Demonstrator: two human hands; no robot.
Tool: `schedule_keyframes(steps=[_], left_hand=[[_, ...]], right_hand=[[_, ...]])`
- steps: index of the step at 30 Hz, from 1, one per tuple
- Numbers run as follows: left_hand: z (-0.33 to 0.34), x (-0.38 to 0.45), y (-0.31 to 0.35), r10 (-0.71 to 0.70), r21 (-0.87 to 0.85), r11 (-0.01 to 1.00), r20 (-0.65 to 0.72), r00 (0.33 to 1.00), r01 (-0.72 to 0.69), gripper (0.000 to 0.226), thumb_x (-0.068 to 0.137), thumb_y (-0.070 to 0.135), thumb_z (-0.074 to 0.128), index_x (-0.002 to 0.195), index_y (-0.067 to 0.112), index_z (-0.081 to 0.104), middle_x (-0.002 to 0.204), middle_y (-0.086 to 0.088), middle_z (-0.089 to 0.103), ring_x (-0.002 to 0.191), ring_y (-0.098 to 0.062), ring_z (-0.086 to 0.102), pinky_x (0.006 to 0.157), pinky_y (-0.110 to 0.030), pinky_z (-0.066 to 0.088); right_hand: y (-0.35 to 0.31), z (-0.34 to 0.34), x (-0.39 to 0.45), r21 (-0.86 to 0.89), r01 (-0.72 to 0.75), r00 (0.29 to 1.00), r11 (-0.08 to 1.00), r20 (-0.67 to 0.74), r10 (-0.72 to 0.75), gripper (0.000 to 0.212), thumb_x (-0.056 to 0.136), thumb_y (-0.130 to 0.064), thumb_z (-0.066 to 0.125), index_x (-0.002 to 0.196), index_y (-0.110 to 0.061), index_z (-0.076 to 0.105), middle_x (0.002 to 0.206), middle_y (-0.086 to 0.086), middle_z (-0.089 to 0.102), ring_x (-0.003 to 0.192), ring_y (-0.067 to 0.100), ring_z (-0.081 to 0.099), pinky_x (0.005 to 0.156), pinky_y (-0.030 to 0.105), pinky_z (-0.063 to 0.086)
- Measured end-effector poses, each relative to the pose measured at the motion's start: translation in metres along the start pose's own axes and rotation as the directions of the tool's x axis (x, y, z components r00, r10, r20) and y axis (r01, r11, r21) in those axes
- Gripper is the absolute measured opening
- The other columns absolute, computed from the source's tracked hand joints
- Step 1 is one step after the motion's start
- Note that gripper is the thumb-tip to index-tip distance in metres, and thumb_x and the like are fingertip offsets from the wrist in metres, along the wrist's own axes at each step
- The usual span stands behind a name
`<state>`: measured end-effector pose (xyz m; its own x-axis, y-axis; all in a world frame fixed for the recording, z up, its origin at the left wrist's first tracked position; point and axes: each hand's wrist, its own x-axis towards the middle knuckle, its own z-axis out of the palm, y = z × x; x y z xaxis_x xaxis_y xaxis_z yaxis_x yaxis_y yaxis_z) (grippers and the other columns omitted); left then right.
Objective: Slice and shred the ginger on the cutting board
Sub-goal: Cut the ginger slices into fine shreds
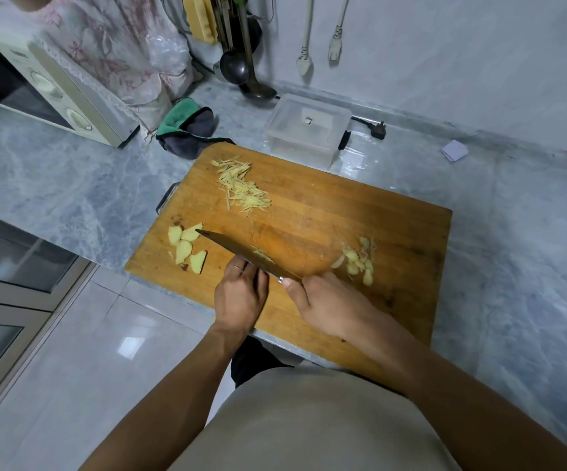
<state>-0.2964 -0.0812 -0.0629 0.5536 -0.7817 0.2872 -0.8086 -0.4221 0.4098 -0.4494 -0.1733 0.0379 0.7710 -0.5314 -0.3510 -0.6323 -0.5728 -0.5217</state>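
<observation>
We see a wooden cutting board [326,212] lying skewed on the grey marble desk [71,185], its near corner overhanging the edge. On it, three lots of ginger: shreds [241,188] in a loose heap toward the far side, flat slices [187,248] at the left end, and thin trimmings [358,261] w/ bits of peel at the right. Our right hand [326,307] grips the handle of a cleaver [241,251], thumb along the top; the blade runs diagonally, its tip touching the slices. A few shreds cling to the blade near the heel. Our left hand [239,294] sits just beside the blade's heel, fingers bent down at the board; whether they pinch any ginger we cannot tell, since the blade and knuckles hide it.

Around the board: a clear lidded plastic box [306,127] touches the far edge, contents not readable. A green-and-grey cloth [187,127] is bunched at the far left corner. A microwave [54,93] stands further left, w/ a floral plastic bag [115,52] behind it. Ladles [238,68] hang by the wall, a yellow sponge [200,18] beside them. A black plug [375,125] lies right of the box, and a small folded paper [455,151] well apart to the right.
</observation>
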Motion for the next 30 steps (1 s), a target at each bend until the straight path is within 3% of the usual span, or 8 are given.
schedule_keyframes(steps=[4,9,14,17,24,27,30], left_hand=[[-0.001,0.001,0.004,-0.055,-0.013,0.998,0.026,0.998,0.056,0.011,0.092,0.013,0.065,0.098,0.009,0.072,0.112,-0.009,0.066,0.098,-0.029,0.062,0.057,-0.031,0.048],[0.000,0.001,0.006,-0.069,-0.007,0.998,0.061,0.996,0.069,0.017,0.096,0.017,0.061,0.107,0.010,0.071,0.121,-0.008,0.064,0.103,-0.027,0.060,0.058,-0.031,0.047],[-0.001,0.000,0.001,-0.021,-0.023,0.999,0.049,0.999,0.022,0.028,0.098,0.025,0.049,0.107,0.010,0.070,0.120,-0.009,0.063,0.104,-0.030,0.060,0.057,-0.033,0.049],[-0.001,-0.001,0.000,-0.013,-0.044,0.999,0.050,0.999,0.015,0.037,0.098,0.031,0.042,0.110,0.011,0.070,0.119,-0.008,0.063,0.105,-0.028,0.058,0.058,-0.033,0.049],[0.003,-0.003,-0.004,0.009,-0.066,0.998,0.001,1.000,-0.009,0.036,0.096,0.029,0.047,0.104,0.006,0.073,0.109,-0.013,0.066,0.103,-0.025,0.050,0.060,-0.034,0.051],[0.004,-0.002,-0.005,-0.002,-0.069,0.998,0.010,1.000,0.003,0.032,0.095,0.027,0.050,0.102,0.006,0.073,0.109,-0.013,0.066,0.103,-0.024,0.049,0.060,-0.034,0.051],[0.004,-0.003,-0.004,-0.016,-0.078,0.997,0.027,1.000,0.018,0.034,0.094,0.026,0.048,0.099,0.004,0.074,0.110,-0.014,0.066,0.103,-0.026,0.051,0.061,-0.034,0.052]], right_hand=[[0.000,0.003,0.000,0.023,-0.026,1.000,0.999,0.014,0.026,0.059,0.106,-0.055,0.024,0.064,-0.019,0.045,0.070,0.008,0.053,0.062,0.028,0.053,0.056,0.032,0.036],[0.000,0.000,0.005,0.049,-0.034,0.999,0.998,0.043,0.032,0.063,0.106,-0.055,0.025,0.064,-0.015,0.050,0.067,0.009,0.055,0.060,0.026,0.055,0.052,0.032,0.037],[-0.001,0.000,0.002,0.037,-0.021,0.999,0.999,0.041,0.019,0.059,0.106,-0.056,0.024,0.066,-0.019,0.048,0.076,0.011,0.061,0.070,0.031,0.060,0.061,0.036,0.047],[0.001,-0.005,-0.001,0.037,-0.018,0.999,0.999,0.040,0.017,0.060,0.106,-0.055,0.024,0.065,-0.019,0.048,0.070,0.007,0.057,0.066,0.029,0.058,0.059,0.034,0.043],[0.000,-0.009,0.001,0.039,-0.025,0.997,0.999,0.075,0.022,0.062,0.106,-0.055,0.025,0.062,-0.018,0.047,0.063,0.003,0.052,0.057,0.021,0.052,0.059,0.031,0.038],[0.000,-0.004,0.003,0.046,-0.032,0.997,0.998,0.072,0.029,0.061,0.105,-0.057,0.024,0.063,-0.019,0.046,0.068,0.006,0.054,0.065,0.028,0.056,0.061,0.032,0.039],[-0.001,0.003,0.003,0.071,-0.028,0.998,0.997,0.051,0.025,0.061,0.105,-0.056,0.024,0.077,-0.014,0.057,0.086,0.017,0.064,0.083,0.037,0.062,0.065,0.035,0.045]])
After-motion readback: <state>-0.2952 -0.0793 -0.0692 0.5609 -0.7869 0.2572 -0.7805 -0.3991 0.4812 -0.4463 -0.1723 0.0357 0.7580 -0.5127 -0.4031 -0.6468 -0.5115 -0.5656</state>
